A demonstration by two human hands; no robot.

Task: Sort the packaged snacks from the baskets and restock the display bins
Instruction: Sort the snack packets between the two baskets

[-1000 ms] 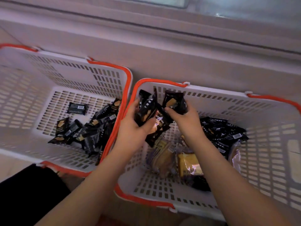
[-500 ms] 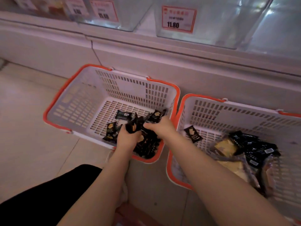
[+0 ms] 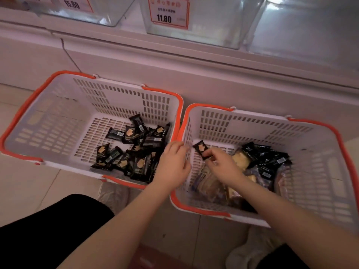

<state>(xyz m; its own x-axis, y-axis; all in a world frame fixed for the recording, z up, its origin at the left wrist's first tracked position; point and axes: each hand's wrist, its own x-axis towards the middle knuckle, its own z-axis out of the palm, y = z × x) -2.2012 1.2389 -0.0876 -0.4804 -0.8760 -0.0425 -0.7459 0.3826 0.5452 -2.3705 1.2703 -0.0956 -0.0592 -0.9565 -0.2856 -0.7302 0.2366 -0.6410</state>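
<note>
Right hand [image 3: 223, 166] pinches single black snack packet [image 3: 202, 149] inside right basket [image 3: 320, 171]. Left hand [image 3: 173, 162] holds nothing, fingers loosely curled, over gap between baskets. Left basket [image 3: 48, 121] holds pile of black packets [image 3: 134, 152]. Right basket: dark packets [image 3: 266, 158], yellow packs [image 3: 240, 159]. Clear display bin [image 3: 213, 26] above, price tag [image 3: 168, 13] reads 11.80.

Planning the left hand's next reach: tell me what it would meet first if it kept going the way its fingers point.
The left hand, fingers loosely curled and empty, points up and right at the slotted white wall of the orange-rimmed right basket. It would likely meet that wall first, though depth is unclear.
</note>
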